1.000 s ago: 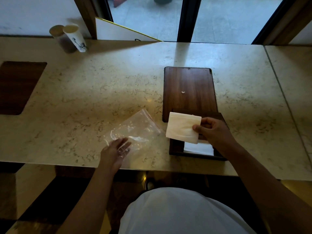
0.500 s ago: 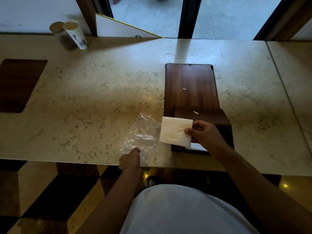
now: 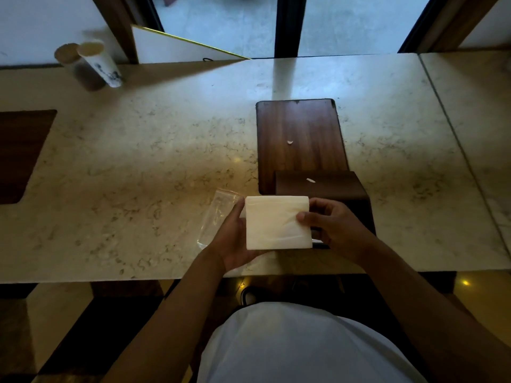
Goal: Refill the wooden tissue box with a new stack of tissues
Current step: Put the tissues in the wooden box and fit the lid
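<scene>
A white stack of tissues (image 3: 276,222) is held just above the counter's near edge, between both hands. My left hand (image 3: 232,241) cups its left side and underside. My right hand (image 3: 329,228) pinches its right edge, thumb on top. The dark wooden tissue box (image 3: 331,186) stands directly behind and to the right of the stack, its lower part hidden by my right hand. A flat dark wooden board (image 3: 300,136), possibly the box's lid, lies on the counter beyond the box. An empty clear plastic wrapper (image 3: 217,217) lies left of the stack.
The marble counter (image 3: 138,175) stretches left and right, with a seam at the far right. A white patterned cup (image 3: 101,63) and a dark cylinder (image 3: 80,67) stand at the back left. A dark inset panel (image 3: 19,156) sits at the left edge.
My left hand left the plastic wrapper and came up to take the tissue stack's left side. The stack moved slightly towards me; the wrapper now lies loose on the counter.
</scene>
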`<state>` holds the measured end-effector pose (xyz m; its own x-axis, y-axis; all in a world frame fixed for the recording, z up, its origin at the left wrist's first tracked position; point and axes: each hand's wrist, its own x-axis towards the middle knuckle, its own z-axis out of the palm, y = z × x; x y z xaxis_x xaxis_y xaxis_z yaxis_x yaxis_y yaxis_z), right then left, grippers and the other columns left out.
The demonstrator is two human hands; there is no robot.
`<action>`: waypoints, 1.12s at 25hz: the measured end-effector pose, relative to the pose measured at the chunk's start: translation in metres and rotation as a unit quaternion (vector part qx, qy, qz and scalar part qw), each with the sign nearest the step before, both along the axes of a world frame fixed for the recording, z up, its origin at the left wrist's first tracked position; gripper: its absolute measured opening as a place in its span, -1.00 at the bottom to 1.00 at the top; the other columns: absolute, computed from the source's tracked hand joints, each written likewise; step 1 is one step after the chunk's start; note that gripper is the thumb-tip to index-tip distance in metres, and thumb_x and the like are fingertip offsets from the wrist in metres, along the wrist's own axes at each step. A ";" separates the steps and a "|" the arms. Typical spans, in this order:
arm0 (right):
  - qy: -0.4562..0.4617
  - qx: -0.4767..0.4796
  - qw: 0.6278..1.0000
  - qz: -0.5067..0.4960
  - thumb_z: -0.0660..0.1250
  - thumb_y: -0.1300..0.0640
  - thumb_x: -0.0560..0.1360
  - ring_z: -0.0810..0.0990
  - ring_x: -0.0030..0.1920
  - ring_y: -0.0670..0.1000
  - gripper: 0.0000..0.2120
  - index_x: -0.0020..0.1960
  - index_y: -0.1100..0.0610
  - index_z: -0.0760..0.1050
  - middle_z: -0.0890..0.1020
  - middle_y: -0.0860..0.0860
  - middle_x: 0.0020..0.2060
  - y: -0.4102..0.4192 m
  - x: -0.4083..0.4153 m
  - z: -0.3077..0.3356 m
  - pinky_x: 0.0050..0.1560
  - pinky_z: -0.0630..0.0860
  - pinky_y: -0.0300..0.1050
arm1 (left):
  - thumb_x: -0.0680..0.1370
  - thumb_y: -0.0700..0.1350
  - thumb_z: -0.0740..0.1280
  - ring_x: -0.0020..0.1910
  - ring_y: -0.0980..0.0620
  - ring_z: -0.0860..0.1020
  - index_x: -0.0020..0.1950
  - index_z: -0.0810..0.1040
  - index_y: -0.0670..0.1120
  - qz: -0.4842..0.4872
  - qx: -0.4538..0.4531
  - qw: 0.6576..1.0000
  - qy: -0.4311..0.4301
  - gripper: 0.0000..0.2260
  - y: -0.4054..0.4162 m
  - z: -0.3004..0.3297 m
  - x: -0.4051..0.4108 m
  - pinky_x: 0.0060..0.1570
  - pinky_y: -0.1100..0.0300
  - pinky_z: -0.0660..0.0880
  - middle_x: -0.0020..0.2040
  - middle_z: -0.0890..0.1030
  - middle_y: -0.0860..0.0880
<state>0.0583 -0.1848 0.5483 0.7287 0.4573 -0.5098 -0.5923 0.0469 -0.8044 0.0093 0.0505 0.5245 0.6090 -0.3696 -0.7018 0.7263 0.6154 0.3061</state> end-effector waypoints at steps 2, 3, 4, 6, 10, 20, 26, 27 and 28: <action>-0.009 -0.051 0.999 -0.004 0.57 0.04 0.30 0.71 0.09 0.11 -0.59 0.12 0.09 0.65 0.72 0.06 0.06 -0.012 0.002 -0.004 0.01 0.67 0.07 | 0.58 0.35 0.11 0.30 -0.29 0.55 0.40 0.55 -0.14 -0.008 -0.014 1.000 -0.007 -0.33 -0.013 -0.003 0.008 0.32 -0.21 0.47 0.37 0.55 -0.29; -0.010 -0.076 0.997 -0.014 0.56 0.04 0.31 0.71 0.07 0.10 -0.61 0.12 0.08 0.64 0.72 0.05 0.05 -0.019 0.002 -0.007 0.02 0.67 0.09 | 0.58 0.33 0.14 0.22 -0.27 0.62 0.36 0.58 -0.16 -0.007 0.007 1.000 -0.009 -0.35 -0.020 -0.004 0.012 0.20 -0.18 0.57 0.31 0.60 -0.29; -0.006 -0.095 0.995 -0.027 0.54 0.05 0.34 0.72 0.06 0.10 -0.63 0.12 0.09 0.64 0.73 0.05 0.04 -0.027 0.004 -0.010 0.03 0.67 0.11 | 0.57 0.28 0.19 0.17 -0.25 0.65 0.33 0.60 -0.19 -0.005 0.045 0.999 -0.016 -0.39 -0.028 -0.006 0.016 0.10 -0.15 0.62 0.25 0.64 -0.28; 0.015 -0.124 0.991 -0.043 0.53 0.10 0.39 0.73 0.02 0.08 -0.70 0.11 0.11 0.64 0.73 0.07 0.03 -0.041 0.006 -0.018 0.00 0.67 0.09 | 0.56 0.14 0.32 0.12 -0.22 0.68 0.30 0.60 -0.19 -0.023 0.139 0.989 -0.052 -0.52 -0.038 -0.014 0.022 0.00 -0.11 0.66 0.19 0.68 -0.25; 0.030 -0.175 0.983 -0.053 0.50 0.19 0.45 0.74 -0.05 0.01 -0.80 0.07 0.07 0.64 0.72 0.03 0.03 -0.060 0.011 -0.034 -0.13 0.68 -0.05 | 0.56 -0.12 0.43 0.03 -0.14 0.72 0.17 0.63 -0.17 -0.123 0.313 0.937 -0.091 -0.78 -0.063 -0.023 0.035 -0.05 -0.04 0.68 0.12 0.70 -0.20; -0.051 -0.426 0.901 -0.061 0.47 0.16 0.43 0.64 -0.12 -0.02 -0.71 0.15 0.14 0.59 0.68 0.02 -0.07 -0.070 0.025 -0.077 -0.20 0.57 -0.16 | 0.46 -0.13 0.52 -0.11 0.04 0.64 0.11 0.71 -0.13 -0.207 0.631 0.732 -0.150 -0.77 -0.118 -0.048 0.069 -0.10 0.18 0.53 -0.03 0.73 -0.06; -0.090 -0.475 0.874 -0.039 0.44 0.15 0.40 0.54 -0.26 -0.11 -0.83 -0.01 0.09 0.58 0.60 -0.08 -0.25 -0.070 0.025 -0.089 -0.35 0.34 -0.33 | 0.45 -0.09 0.54 -0.29 0.09 0.56 -0.07 0.71 -0.15 -0.235 0.650 0.711 -0.130 -0.85 -0.125 -0.061 0.070 -0.18 0.18 0.51 -0.19 0.69 -0.06; -0.097 -0.481 0.870 -0.037 0.44 0.15 0.40 0.53 -0.29 -0.11 -0.87 -0.07 0.09 0.56 0.59 -0.08 -0.28 -0.069 0.025 -0.090 -0.38 0.33 -0.32 | 0.45 -0.09 0.54 -0.31 0.07 0.55 -0.12 0.70 -0.15 -0.241 0.651 0.708 -0.129 -0.86 -0.126 -0.063 0.071 -0.19 0.16 0.53 -0.21 0.69 -0.09; -0.105 -0.490 0.865 -0.032 0.43 0.16 0.40 0.52 -0.31 -0.10 -0.90 -0.12 0.09 0.53 0.57 -0.07 -0.31 -0.069 0.026 -0.091 -0.41 0.32 -0.29 | 0.45 -0.09 0.53 -0.32 0.04 0.56 -0.17 0.68 -0.15 -0.248 0.655 0.702 -0.129 -0.86 -0.127 -0.064 0.072 -0.21 0.16 0.53 -0.23 0.69 -0.12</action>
<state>0.0839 -0.2534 0.4569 0.8601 -0.1646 -0.4829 -0.4498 -0.6912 -0.5656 0.0810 -0.0760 0.4606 0.8029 0.2785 -0.5271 0.5681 -0.6256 0.5347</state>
